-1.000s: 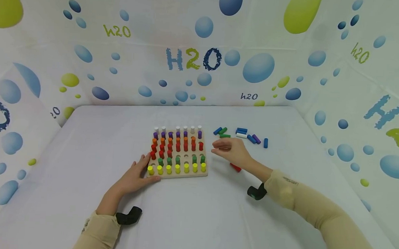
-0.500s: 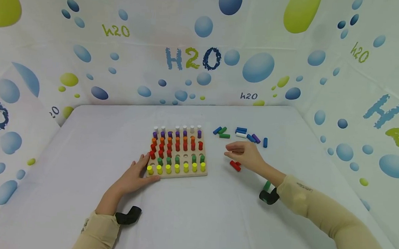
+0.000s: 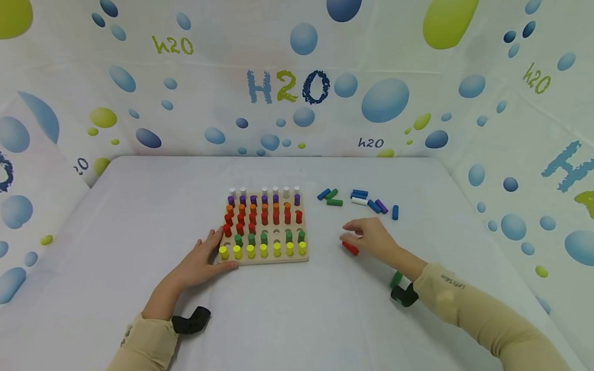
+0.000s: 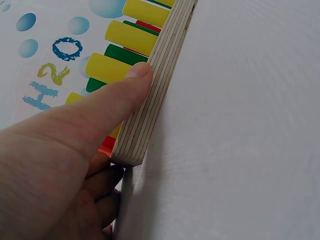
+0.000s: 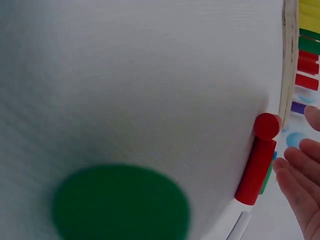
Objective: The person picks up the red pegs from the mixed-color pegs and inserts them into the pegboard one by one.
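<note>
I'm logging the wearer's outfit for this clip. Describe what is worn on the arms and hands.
Both arms wear long beige sleeves that end at the wrists; the right sleeve bears a small line of dark lettering near the cuff, too small to read. The left sleeve looks plain. A small black device sits at each wrist: the left one and the right one. The left hand and right hand are bare, with no gloves or rings visible.

**Hidden, cropped and blurred items**

- Red pegs [image 3: 350, 248]: largely covered by the right hand [image 3: 374, 240] in the head view; contact cannot be told.
- Green peg [image 3: 396, 279]: partly behind the right wrist in the head view; in the right wrist view a blurred green blot [image 5: 120, 202].
- Right hand fingers [image 5: 300, 165]: cut off by the right wrist frame's edge.
- Peg board [image 4: 150, 100]: only one edge and corner visible in the left wrist view.
- Left hand [image 4: 55, 160]: lower fingers tucked under the board corner, mostly hidden.
</note>
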A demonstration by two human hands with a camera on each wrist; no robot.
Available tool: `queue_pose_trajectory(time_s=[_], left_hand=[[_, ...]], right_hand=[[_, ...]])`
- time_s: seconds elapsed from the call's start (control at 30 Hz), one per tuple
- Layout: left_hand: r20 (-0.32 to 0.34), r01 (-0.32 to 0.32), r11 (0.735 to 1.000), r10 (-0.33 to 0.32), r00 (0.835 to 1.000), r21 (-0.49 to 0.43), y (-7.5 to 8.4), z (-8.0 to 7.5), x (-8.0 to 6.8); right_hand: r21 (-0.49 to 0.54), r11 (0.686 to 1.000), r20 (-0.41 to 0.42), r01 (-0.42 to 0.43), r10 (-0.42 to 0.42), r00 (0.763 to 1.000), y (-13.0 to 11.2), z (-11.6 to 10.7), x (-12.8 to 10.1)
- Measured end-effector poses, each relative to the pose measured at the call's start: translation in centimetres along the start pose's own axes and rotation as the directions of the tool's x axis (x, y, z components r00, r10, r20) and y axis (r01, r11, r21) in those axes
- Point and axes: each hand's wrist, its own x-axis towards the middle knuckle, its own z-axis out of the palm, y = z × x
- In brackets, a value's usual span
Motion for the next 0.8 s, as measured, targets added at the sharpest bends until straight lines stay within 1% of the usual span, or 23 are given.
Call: queue_pose_trajectory(time_s=[0.1, 0.17, 0.33, 0.37, 0.47, 0.57, 0.8], left_hand=[[-0.001, -0.001, 1.0, 0.001, 1.0, 0.002, -0.09, 0.09, 0.03], [0.0, -0.002, 1.0, 0.002, 1.0, 0.0, -0.18, 0.15, 0.08], [0.003, -0.007, 1.0, 0.007, 1.0, 0.002, -0.26, 0.17, 0.19], [0.003, -0.007, 1.0, 0.007, 1.0, 0.002, -0.25, 0.16, 0.19], [-0.001, -0.006, 1.0, 0.006, 1.0, 0.002, -0.25, 0.13, 0.17], [-0.003, -0.004, 1.0, 0.004, 1.0, 0.002, -0.16, 0.06, 0.08], [-0.003, 0.001, 1.0, -0.001, 1.0, 0.005, -0.01, -0.02, -0.01]], right_hand=[[-0.126, 0.99, 0.04, 0.056, -0.051, 0.998, 0.03, 0.17, 0.0], [-0.172, 0.981, 0.065, 0.086, -0.075, 0.995, 0.06, 0.28, -0.08], [-0.2, 0.966, 0.078, 0.163, -0.15, 0.986, 0.47, 0.61, -0.33], [-0.209, 0.96, 0.068, 0.187, -0.177, 0.982, 0.47, 0.63, -0.41], [-0.214, 0.953, 0.057, 0.215, -0.207, 0.977, 0.38, 0.61, -0.55], [-0.21, 0.955, 0.061, 0.209, -0.201, 0.978, 0.22, 0.7, -0.57], [-0.174, 0.975, 0.136, 0.14, -0.117, 0.984, -0.26, 0.75, -0.49]])
